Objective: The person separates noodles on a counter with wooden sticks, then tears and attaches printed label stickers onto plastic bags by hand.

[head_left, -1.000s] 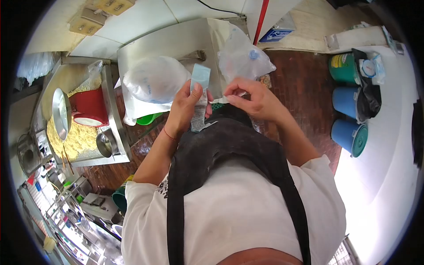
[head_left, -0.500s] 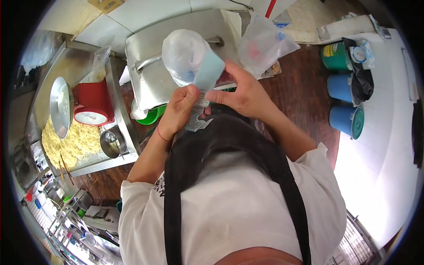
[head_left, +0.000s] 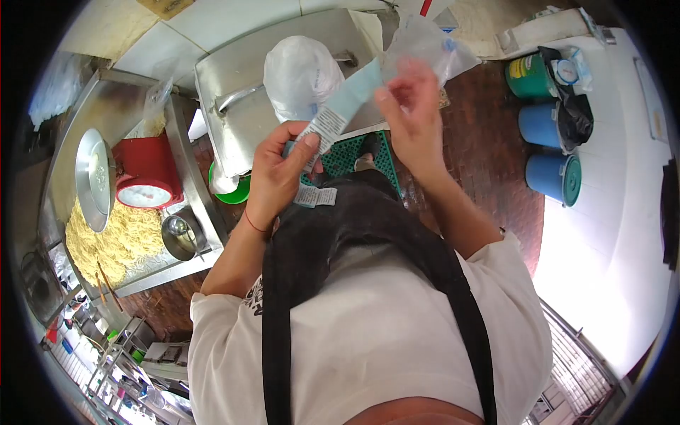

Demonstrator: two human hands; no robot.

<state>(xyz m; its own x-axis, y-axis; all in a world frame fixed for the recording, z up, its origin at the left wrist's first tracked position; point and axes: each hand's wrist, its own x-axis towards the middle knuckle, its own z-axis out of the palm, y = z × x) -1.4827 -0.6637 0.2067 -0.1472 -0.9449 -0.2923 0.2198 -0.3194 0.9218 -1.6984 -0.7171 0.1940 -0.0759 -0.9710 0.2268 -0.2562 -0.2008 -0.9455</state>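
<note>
My left hand (head_left: 280, 166) is closed on a strip of labels (head_left: 327, 129), with the thumb on top. Small print covers the near part of the strip; its far part is plain pale blue. The printed tail (head_left: 316, 195) hangs below that hand against my dark apron. Close to the strip's far end is my right hand (head_left: 414, 120), raised and blurred. Its thumb stands off from the curled fingers, and whether it holds anything cannot be made out. Beyond the strip, a full whitish plastic bag (head_left: 301, 78) rests on a metal lid (head_left: 234, 131).
To the left, a metal table (head_left: 159, 270) carries a heap of yellow noodles (head_left: 117, 244), a red scale (head_left: 145, 170) with a metal pan (head_left: 95, 177), and a pot (head_left: 180, 234). Lidded barrels (head_left: 545, 170) line the right wall. A green mat (head_left: 375, 166) lies on the floor.
My right hand has moved off the strip, up and to the right. The strip now stretches out straighter, its printed side showing, while my left hand keeps hold.
</note>
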